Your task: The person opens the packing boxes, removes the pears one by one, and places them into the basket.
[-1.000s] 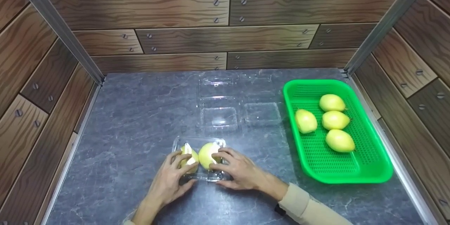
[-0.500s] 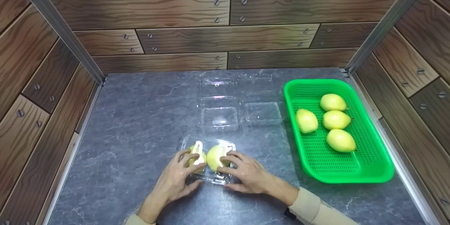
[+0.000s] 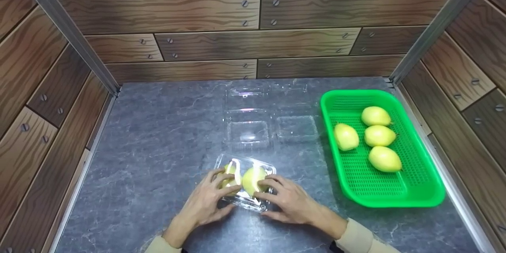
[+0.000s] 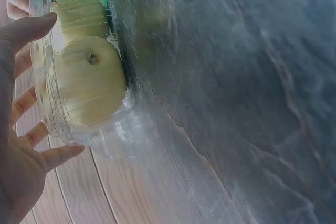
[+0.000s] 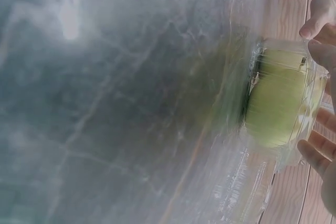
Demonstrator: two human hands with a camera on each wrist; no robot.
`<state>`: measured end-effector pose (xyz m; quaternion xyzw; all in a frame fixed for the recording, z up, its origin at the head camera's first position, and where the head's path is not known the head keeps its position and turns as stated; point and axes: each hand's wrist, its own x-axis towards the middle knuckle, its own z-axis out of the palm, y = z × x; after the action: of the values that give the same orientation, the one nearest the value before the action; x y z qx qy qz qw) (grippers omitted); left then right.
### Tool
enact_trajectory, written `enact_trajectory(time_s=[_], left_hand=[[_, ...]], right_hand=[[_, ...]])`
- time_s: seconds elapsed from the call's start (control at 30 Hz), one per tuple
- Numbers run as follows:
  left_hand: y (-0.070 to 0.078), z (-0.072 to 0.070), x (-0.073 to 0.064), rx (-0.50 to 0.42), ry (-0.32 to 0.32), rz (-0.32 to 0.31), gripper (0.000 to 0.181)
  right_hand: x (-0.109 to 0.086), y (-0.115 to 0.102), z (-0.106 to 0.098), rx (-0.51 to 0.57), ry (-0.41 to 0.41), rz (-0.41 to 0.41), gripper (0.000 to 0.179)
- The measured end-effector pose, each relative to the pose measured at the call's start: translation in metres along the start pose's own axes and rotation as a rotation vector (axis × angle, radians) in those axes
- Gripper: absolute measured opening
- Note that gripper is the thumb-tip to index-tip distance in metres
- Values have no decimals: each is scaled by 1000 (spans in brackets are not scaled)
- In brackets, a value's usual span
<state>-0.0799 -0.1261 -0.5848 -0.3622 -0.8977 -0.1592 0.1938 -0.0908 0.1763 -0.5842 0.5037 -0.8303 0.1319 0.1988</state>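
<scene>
Our left hand [image 3: 207,197] grips the left end of a clear box [image 3: 246,162], its fingers bent over the lid and its thumb at the near side. Our right hand [image 3: 294,201] grips the other end in the same way, thumb low and fingertips on the lid, so we have the box between both palms, at the near middle of the table [image 3: 158,146]. From the head view we see it set a little askew, its right end closer to us; whether its base touches the table we cannot tell. Inside, side by side, lie two fruits, one toward our left hand [image 3: 230,184] and one toward our right [image 3: 253,180], with bright glare on the plastic above them. We cannot make out whether the lid is latched. Just beyond stand two more clear boxes, a left one [image 3: 248,130] and a right one [image 3: 296,126], so see-through that their outlines fade into the table. To the right of them and of our hands sits a green basket [image 3: 395,202] with four yellow-green fruits: one by its left wall [image 3: 346,136] and three in a column to the right [image 3: 380,136]. Around it all we have wood-patterned walls [image 3: 205,12] and metal posts [image 3: 59,31].
</scene>
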Motion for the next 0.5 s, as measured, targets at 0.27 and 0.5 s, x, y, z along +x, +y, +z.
enact_trajectory(time_s=[0.27, 0.5], left_hand=[[1, 2, 8, -41, -25, 22, 55], [-4, 4, 11, -88, -20, 42, 55]], right_hand=[[-10, -6, -1, -48, 37, 8, 62], [-12, -9, -5, -87, 40, -1, 58]])
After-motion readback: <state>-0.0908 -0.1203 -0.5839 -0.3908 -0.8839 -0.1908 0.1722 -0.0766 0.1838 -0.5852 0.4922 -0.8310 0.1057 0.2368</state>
